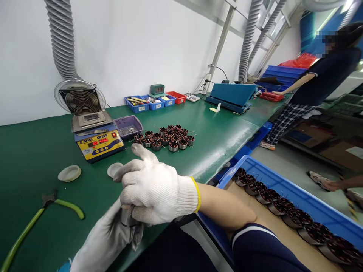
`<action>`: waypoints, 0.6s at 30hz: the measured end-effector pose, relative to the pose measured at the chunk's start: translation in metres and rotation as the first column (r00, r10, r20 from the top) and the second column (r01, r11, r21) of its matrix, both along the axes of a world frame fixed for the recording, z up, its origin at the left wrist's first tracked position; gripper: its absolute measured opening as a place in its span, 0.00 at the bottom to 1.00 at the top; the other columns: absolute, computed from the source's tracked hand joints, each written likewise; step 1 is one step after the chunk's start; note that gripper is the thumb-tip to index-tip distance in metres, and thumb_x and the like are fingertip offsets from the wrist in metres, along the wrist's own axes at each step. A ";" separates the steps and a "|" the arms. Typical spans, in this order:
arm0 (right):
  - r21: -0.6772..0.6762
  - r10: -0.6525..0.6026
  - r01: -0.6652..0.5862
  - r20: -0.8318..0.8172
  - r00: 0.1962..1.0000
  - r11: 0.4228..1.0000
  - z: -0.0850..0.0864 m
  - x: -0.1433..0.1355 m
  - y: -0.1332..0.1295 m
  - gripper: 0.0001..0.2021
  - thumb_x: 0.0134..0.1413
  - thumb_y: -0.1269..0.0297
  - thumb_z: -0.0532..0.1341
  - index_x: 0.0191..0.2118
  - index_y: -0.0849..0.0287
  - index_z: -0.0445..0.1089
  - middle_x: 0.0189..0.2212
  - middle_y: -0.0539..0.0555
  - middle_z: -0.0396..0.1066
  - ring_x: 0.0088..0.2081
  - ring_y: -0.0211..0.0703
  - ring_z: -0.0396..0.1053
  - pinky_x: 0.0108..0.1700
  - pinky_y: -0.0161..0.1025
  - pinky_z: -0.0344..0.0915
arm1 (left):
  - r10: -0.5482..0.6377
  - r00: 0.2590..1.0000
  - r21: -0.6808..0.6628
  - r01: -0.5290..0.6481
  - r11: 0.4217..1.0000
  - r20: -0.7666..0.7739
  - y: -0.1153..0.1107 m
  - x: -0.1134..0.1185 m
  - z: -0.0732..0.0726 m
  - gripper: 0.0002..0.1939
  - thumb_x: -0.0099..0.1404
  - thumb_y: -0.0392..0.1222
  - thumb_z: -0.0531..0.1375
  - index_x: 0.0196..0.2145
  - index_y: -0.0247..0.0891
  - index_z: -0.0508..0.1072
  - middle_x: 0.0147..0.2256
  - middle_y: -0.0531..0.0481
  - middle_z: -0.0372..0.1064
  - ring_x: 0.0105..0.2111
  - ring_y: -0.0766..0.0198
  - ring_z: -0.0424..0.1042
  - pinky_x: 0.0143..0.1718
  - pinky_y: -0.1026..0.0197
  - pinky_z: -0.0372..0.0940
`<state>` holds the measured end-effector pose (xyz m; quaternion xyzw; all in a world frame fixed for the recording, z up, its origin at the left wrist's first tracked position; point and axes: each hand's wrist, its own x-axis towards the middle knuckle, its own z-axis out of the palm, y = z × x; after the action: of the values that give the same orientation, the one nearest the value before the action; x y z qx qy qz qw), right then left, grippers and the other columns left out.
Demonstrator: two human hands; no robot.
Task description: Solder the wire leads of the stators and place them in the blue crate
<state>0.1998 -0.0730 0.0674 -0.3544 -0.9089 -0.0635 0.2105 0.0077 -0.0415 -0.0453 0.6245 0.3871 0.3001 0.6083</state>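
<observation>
Both my hands wear white knit gloves with grey, soiled fingers. My right hand lies over my left near the bench's front edge, its fingers curled and the thumb side raised. Beneath it, my left hand is closed. A small greyish, rounded shape shows between the two, mostly covered, and I cannot make out what it is. Just beyond my right hand stands a cluster of several copper-wound motor stators with wire ends sticking out. A white round lid lies beside my right fingertips.
Green-handled cutters and another white lid lie at left. Behind them stand a yellow-and-blue solder pot and a purple tray. A blue crate at right holds several stators. A person stands farther along the bench.
</observation>
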 end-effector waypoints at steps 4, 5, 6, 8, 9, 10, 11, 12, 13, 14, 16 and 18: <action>-0.020 -0.034 0.034 0.012 0.999 0.999 0.002 0.001 0.000 0.06 0.55 0.62 0.57 0.33 0.56 0.69 0.39 0.52 0.71 0.56 0.45 0.59 0.68 0.58 0.26 | 0.253 0.929 -0.581 -0.052 0.812 0.270 0.000 -0.004 -0.001 0.12 0.61 0.46 0.60 0.43 0.48 0.75 0.42 0.47 0.76 0.43 0.54 0.76 0.41 0.53 0.75; -0.021 -0.039 0.039 0.010 0.999 0.999 0.003 0.002 -0.001 0.06 0.56 0.62 0.57 0.33 0.56 0.69 0.39 0.52 0.72 0.56 0.45 0.59 0.68 0.58 0.27 | 0.283 0.917 -0.621 -0.050 0.782 0.283 0.002 -0.007 0.000 0.11 0.61 0.45 0.60 0.42 0.49 0.75 0.41 0.49 0.76 0.42 0.55 0.77 0.41 0.53 0.75; -0.018 -0.044 0.044 0.008 0.999 0.999 0.004 0.003 -0.001 0.06 0.56 0.62 0.57 0.34 0.56 0.69 0.39 0.51 0.72 0.55 0.44 0.60 0.68 0.58 0.27 | 0.302 0.908 -0.645 -0.049 0.763 0.289 0.004 -0.010 0.002 0.10 0.61 0.44 0.60 0.41 0.49 0.75 0.39 0.49 0.77 0.41 0.55 0.77 0.40 0.54 0.75; -0.004 -0.061 0.061 0.001 0.998 0.998 0.006 0.005 -0.001 0.06 0.55 0.63 0.57 0.34 0.56 0.70 0.41 0.51 0.72 0.55 0.44 0.61 0.68 0.57 0.27 | 0.313 0.901 -0.695 -0.018 0.719 0.301 0.006 -0.015 0.008 0.08 0.59 0.43 0.62 0.38 0.49 0.76 0.38 0.50 0.77 0.39 0.54 0.77 0.38 0.52 0.76; 0.000 -0.066 0.066 -0.005 0.998 0.998 0.007 0.006 -0.002 0.06 0.54 0.63 0.58 0.34 0.57 0.70 0.42 0.52 0.72 0.55 0.44 0.61 0.69 0.57 0.27 | 0.318 0.896 -0.720 0.002 0.694 0.309 0.005 -0.015 0.012 0.08 0.57 0.43 0.63 0.37 0.49 0.76 0.38 0.50 0.77 0.39 0.53 0.77 0.38 0.51 0.76; -0.003 -0.070 0.070 -0.011 0.997 0.998 0.007 0.007 -0.001 0.05 0.54 0.63 0.58 0.33 0.57 0.70 0.43 0.52 0.72 0.55 0.44 0.61 0.68 0.58 0.26 | 0.323 0.894 -0.747 0.020 0.665 0.311 0.004 -0.014 0.016 0.09 0.55 0.43 0.64 0.36 0.49 0.77 0.39 0.50 0.77 0.39 0.51 0.77 0.39 0.49 0.76; -0.010 -0.073 0.073 -0.017 0.997 0.997 0.008 0.008 -0.001 0.05 0.54 0.63 0.58 0.33 0.57 0.70 0.43 0.52 0.72 0.55 0.45 0.61 0.68 0.59 0.26 | 0.341 0.889 -0.769 0.019 0.640 0.306 0.001 -0.012 0.021 0.10 0.53 0.43 0.65 0.35 0.49 0.77 0.40 0.49 0.77 0.39 0.50 0.77 0.39 0.47 0.75; -0.018 -0.073 0.073 -0.024 0.997 0.997 0.007 0.009 -0.001 0.06 0.54 0.62 0.58 0.33 0.57 0.70 0.44 0.53 0.72 0.56 0.45 0.61 0.68 0.61 0.26 | 0.369 0.882 -0.782 -0.002 0.623 0.292 -0.002 -0.008 0.025 0.11 0.50 0.42 0.66 0.34 0.48 0.77 0.39 0.49 0.77 0.38 0.49 0.77 0.37 0.47 0.76; -0.021 -0.069 0.068 -0.026 0.997 0.997 0.007 0.009 0.000 0.06 0.54 0.62 0.58 0.33 0.57 0.70 0.44 0.53 0.72 0.56 0.46 0.61 0.67 0.62 0.26 | 0.408 0.871 -0.785 -0.044 0.618 0.273 -0.005 -0.004 0.030 0.12 0.47 0.41 0.67 0.33 0.48 0.77 0.38 0.49 0.77 0.36 0.49 0.77 0.35 0.48 0.76; -0.020 -0.065 0.065 -0.021 0.998 0.998 0.006 0.009 0.001 0.06 0.54 0.62 0.58 0.33 0.57 0.70 0.44 0.53 0.72 0.56 0.46 0.61 0.67 0.62 0.26 | 0.452 0.855 -0.778 -0.096 0.621 0.255 -0.008 0.001 0.034 0.13 0.45 0.39 0.67 0.32 0.47 0.77 0.37 0.50 0.77 0.34 0.50 0.76 0.31 0.50 0.76; -0.020 -0.070 0.070 -0.001 0.998 0.997 0.005 0.007 0.002 0.06 0.54 0.62 0.59 0.33 0.57 0.70 0.44 0.53 0.72 0.55 0.46 0.61 0.68 0.61 0.28 | 0.541 0.807 -0.757 -0.197 0.623 0.236 -0.012 0.010 0.041 0.13 0.42 0.36 0.66 0.30 0.46 0.76 0.35 0.51 0.77 0.30 0.54 0.76 0.26 0.55 0.75; -0.031 -0.066 0.065 -0.014 0.998 0.997 0.006 0.007 0.000 0.05 0.53 0.62 0.60 0.33 0.58 0.70 0.42 0.53 0.72 0.55 0.46 0.62 0.68 0.60 0.31 | 0.629 0.744 -0.739 -0.289 0.608 0.226 -0.013 0.016 0.047 0.13 0.41 0.32 0.64 0.28 0.45 0.75 0.33 0.53 0.77 0.29 0.57 0.75 0.26 0.58 0.75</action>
<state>0.2070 -0.0727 0.0735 -0.3877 -0.8960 -0.0536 0.2096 0.0240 -0.0549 0.0014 0.1495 0.4607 0.4335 0.7599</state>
